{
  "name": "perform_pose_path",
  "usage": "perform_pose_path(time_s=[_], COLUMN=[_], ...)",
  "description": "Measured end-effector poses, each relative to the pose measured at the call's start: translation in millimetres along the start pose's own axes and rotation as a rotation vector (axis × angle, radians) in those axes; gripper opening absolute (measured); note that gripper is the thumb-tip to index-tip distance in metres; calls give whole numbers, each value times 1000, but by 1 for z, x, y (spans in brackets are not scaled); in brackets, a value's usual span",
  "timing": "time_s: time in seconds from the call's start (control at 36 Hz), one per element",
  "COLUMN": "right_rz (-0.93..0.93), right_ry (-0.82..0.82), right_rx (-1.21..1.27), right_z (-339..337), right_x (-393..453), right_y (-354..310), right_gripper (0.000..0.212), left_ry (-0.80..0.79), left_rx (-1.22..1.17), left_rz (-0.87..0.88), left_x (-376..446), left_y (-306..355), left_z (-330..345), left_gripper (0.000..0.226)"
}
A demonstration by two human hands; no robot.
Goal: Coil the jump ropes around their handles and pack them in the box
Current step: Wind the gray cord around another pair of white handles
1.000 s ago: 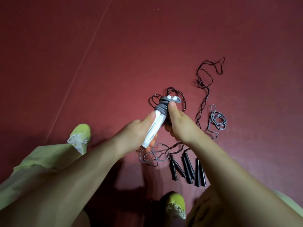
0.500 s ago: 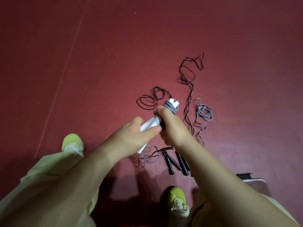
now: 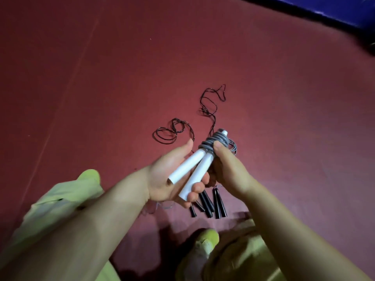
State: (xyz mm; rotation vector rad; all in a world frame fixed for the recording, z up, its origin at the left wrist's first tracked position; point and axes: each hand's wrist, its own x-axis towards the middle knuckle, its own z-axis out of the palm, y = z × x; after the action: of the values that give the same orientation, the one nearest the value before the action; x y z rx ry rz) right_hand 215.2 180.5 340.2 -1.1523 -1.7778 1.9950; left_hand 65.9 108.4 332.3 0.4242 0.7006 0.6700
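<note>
Two white jump-rope handles (image 3: 194, 169) lie side by side across my left hand (image 3: 170, 179), whose palm faces up with fingers curled under them. A grey rope (image 3: 215, 141) is coiled round their upper ends. My right hand (image 3: 227, 169) grips the coiled part, thumb pressed on the coil. On the floor under my hands lie several black handles (image 3: 215, 205), their thin black ropes (image 3: 172, 132) strewn in loops farther away. No box is in view.
The floor is a dark red mat (image 3: 101, 88). A blue edge (image 3: 324, 7) runs across the top right corner. My yellow-green shoes (image 3: 205, 242) and trouser legs (image 3: 56, 209) fill the bottom of the view.
My left hand has turned palm up, so both white handles now show lying across it. The view has shifted, and the loose grey rope loop on the floor is now mostly hidden behind my right hand.
</note>
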Motion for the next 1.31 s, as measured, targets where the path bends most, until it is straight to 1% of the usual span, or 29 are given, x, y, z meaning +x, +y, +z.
perform_pose_path(time_s=[0.08,0.22,0.31,0.36,0.5,0.56,0.61,0.67,0.75,0.83,0.89,0.94,1.03,1.08,1.17,1.22,1.25,1.31], right_rz=[42,70,96,92,120,122,115,102,132,178,167,145,96,55,37,21,9,-9], right_ry=[28,106,158,185,262,259,235,209,152,98,91,88,101,99,100,80,64,32], right_rx=[-64,-202,-286,-315,-303,-296,-290,-270,-189,-227,-265,-270,-184,-115,110,220,263,357], right_z=[-6,-17,-24,-29,-36,-38,-39,-38,-39,-44,-48,-51,-53,-52,-50,-51,-51,-52], right_x=[-2,5,15,23,37,38,43,52,65,68,67,68,67,66,63,62,60,60], right_y=[0,12,24,29,49,56,57,54,55,55,51,46,40,37,34,35,36,37], right_gripper=[48,47,55,57,61,63,60,61,67,69,59,51,50,44,25,28,33,38], left_ry=[177,441,515,557,657,685,747,824,899,935,915,855,735,628,364,92,-62,-290], left_rx=[94,223,284,327,406,457,555,669,767,824,789,700,575,414,94,-107,-188,-336], left_rz=[26,100,107,105,100,69,55,85,118,106,126,173,230,222,128,36,19,40], left_x=[8,30,40,47,65,71,77,78,80,84,86,85,81,77,75,76,77,79], left_y=[0,-1,1,3,7,4,3,4,5,3,2,3,9,11,10,5,2,-4], left_z=[2,6,2,-2,-13,-17,-22,-28,-39,-44,-44,-43,-40,-38,-35,-38,-40,-43], left_gripper=[74,56,55,56,52,52,52,51,45,44,39,36,45,43,45,61,71,82])
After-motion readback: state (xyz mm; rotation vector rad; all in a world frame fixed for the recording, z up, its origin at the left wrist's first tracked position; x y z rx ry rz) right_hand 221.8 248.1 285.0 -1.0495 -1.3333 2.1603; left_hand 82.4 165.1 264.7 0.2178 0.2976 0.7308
